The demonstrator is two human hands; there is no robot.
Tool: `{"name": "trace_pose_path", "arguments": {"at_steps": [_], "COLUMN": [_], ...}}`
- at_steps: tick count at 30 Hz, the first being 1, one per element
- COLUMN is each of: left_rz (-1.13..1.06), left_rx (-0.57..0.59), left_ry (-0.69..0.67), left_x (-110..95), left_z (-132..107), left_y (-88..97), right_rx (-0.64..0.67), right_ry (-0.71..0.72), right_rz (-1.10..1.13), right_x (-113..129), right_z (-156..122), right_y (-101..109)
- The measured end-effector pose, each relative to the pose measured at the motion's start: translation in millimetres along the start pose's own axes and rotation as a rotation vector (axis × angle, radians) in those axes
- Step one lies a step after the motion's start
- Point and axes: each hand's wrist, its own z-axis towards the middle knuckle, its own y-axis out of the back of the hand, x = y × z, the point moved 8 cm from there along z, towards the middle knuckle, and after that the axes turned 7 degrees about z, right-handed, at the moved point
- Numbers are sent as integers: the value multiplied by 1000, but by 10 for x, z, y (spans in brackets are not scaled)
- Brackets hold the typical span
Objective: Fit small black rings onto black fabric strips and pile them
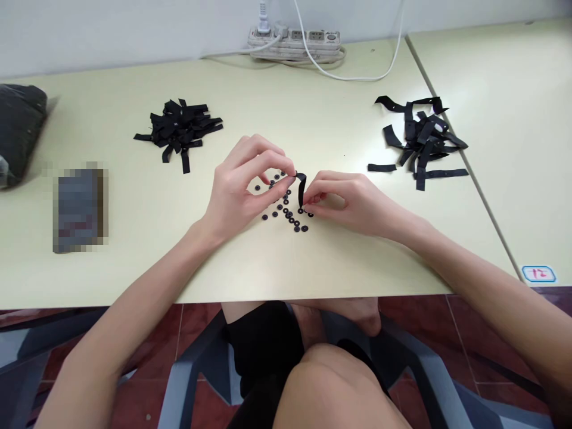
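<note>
My left hand (243, 182) and my right hand (344, 199) meet at the middle of the pale table (286, 262). Together they pinch a short black strap (301, 186), bent into a loop; the left fingers hold its top end, the right fingers its lower end. Under and between the hands lie several small black round snap buttons (290, 217), scattered loose on the table.
A heap of black straps (181, 128) lies at the back left, another heap of straps (420, 140) at the back right. A power strip (295, 42) with white cables sits by the wall. A black bag (20, 131) and a blurred dark object (79, 208) are at the left.
</note>
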Motion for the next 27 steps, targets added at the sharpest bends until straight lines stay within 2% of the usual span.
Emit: {"name": "trace_pose_path", "arguments": {"at_steps": [3,8,17,19,21,24,27], "left_rz": [42,76,111,111,124,150,190], "left_rx": [8,50,12,-16,-34,-55,-56], "left_ry": [-56,-58,-119,-156,-185,-207,-214], "left_x": [9,17,-23,-53,-69,-66,-60], "left_z": [-22,-45,-86,-84,-84,-95,-109], "left_y": [1,-47,-40,-7,13,21,4], "right_rx": [44,39,92,63,-22,-174,-233], "right_ry": [12,32,8,0,-45,-132,-187], "right_rz": [-46,-82,-132,-101,-31,175,408], "right_x": [21,55,30,31,10,-10,37], "right_z": [-13,-4,3,8,16,12,6], "right_y": [-36,-91,-173,-156,-80,70,139]}}
